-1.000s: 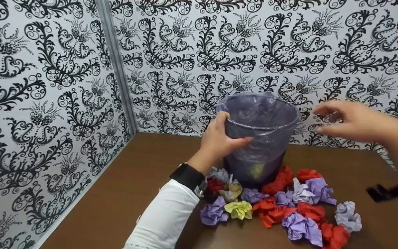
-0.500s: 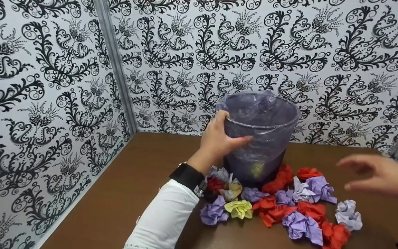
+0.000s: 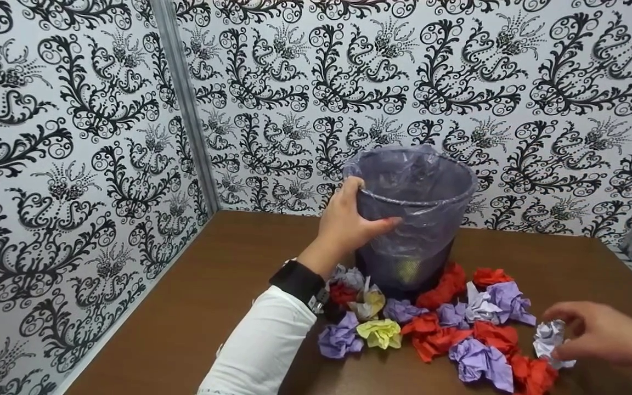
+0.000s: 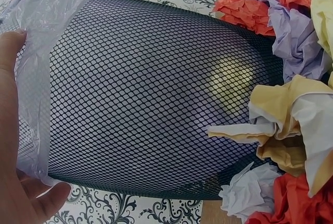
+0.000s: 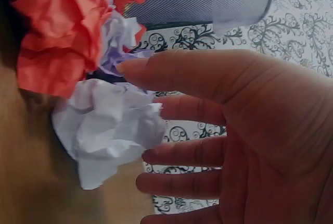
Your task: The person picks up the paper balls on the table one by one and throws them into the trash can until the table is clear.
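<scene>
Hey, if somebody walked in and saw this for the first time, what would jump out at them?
Probably the black mesh wastebasket lined with a pale purple plastic bag, standing at the back of the brown wooden table with the left hand gripping its rim. Next, the red, purple, yellow and white crumpled paper balls heaped before it, where the right hand reaches the white crumpled paper ball.

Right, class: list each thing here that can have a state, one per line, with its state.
Mesh bin: upright, lined, held at the rim.
Liner bag: open, folded over the rim.
Pale paper ball: crumpled, on the table.
Left hand: gripping the bin.
Right hand: open, beside the pale ball.
</scene>
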`<state>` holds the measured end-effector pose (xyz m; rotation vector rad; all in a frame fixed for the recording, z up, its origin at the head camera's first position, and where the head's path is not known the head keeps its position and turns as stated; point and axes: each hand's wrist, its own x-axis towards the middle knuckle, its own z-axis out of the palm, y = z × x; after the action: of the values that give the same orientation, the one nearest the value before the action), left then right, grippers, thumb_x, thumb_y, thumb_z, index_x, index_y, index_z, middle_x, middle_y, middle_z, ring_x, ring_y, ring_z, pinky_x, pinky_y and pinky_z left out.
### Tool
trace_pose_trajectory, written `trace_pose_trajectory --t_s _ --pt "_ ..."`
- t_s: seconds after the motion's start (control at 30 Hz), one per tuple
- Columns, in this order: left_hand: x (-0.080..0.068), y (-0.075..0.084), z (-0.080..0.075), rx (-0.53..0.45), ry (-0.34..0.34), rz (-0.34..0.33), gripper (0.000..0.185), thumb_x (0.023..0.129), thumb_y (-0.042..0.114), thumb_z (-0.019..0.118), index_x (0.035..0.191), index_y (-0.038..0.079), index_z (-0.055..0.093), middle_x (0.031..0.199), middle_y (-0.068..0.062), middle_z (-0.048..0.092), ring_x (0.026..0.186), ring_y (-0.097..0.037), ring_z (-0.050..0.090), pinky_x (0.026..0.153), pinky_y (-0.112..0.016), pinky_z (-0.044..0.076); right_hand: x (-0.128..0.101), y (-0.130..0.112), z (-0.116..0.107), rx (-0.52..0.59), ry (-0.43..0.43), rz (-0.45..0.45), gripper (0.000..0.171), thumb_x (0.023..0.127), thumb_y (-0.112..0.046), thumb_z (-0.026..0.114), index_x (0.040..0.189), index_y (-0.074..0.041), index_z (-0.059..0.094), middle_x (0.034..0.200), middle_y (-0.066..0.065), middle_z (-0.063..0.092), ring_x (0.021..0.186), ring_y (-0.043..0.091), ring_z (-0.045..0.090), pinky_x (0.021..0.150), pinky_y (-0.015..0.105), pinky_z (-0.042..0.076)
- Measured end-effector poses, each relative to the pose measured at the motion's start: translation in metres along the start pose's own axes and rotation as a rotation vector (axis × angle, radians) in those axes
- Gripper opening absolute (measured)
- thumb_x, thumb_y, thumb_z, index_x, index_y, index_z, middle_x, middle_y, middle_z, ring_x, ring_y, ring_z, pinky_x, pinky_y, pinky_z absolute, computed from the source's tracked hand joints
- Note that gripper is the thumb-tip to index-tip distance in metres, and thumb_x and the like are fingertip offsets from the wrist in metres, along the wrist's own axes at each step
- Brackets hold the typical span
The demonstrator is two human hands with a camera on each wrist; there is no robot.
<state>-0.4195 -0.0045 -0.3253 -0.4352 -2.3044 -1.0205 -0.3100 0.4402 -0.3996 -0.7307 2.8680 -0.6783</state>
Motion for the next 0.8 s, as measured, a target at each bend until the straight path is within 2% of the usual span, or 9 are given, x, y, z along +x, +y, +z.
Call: trace_pose_trajectory --t_s 0.13,0.3,0.5,0.67,0.8 --pt "0.0 0.0 0.0 -0.01 -0.006 -0.004 0.089 0.045 0.089 0.066 0.11 0.032 0.045 0.101 0.013 0.055 0.088 -0.008 0.055 0.072 -0.031 0.049 0.001 0.005 0.007 -0.012 0.0 0.005 0.055 0.069 -0.025 0.084 0.116 -0.007 0.06 0.086 -0.002 0.063 0.072 0.0 0.056 0.058 0.024 0.048" --pt "0.001 -0.001 0.0 -0.004 -0.001 -0.002 0.089 0.045 0.089 0.066 0.109 0.032 0.045 0.1 0.014 0.055 0.088 -0.008 0.055 0.072 -0.031 0.049 0.004 0.005 0.012 -0.013 0.018 0.01 0.052 0.069 -0.025 0.084 0.112 -0.012 0.058 0.088 0.003 0.061 0.073 0.001 0.057 0.058 0.024 0.048" --pt "0.002 -0.002 0.001 0.007 0.007 0.005 0.089 0.045 0.09 0.065 0.109 0.032 0.045 0.1 0.013 0.054 0.088 -0.007 0.054 0.071 -0.031 0.049 0.007 0.002 0.019 -0.031 0.033 0.039 0.054 0.069 -0.027 0.084 0.114 -0.013 0.057 0.09 0.005 0.059 0.073 0.003 0.054 0.058 0.023 0.046" --pt "0.001 -0.003 0.002 0.012 0.022 0.027 0.088 0.046 0.091 0.064 0.109 0.032 0.044 0.098 0.014 0.054 0.087 -0.007 0.054 0.07 -0.03 0.048 0.008 0.004 0.026 -0.011 0.075 -0.018 0.052 0.067 -0.02 0.083 0.111 -0.013 0.056 0.08 -0.003 0.058 0.066 0.001 0.051 0.054 0.023 0.043" --pt "0.001 -0.003 0.002 0.012 0.023 0.029 0.088 0.047 0.09 0.064 0.111 0.033 0.044 0.099 0.014 0.054 0.089 -0.007 0.054 0.071 -0.03 0.048 0.009 0.005 0.027 -0.004 0.089 -0.034 0.051 0.065 -0.019 0.083 0.107 -0.013 0.056 0.082 -0.003 0.059 0.068 0.0 0.052 0.056 0.023 0.045"
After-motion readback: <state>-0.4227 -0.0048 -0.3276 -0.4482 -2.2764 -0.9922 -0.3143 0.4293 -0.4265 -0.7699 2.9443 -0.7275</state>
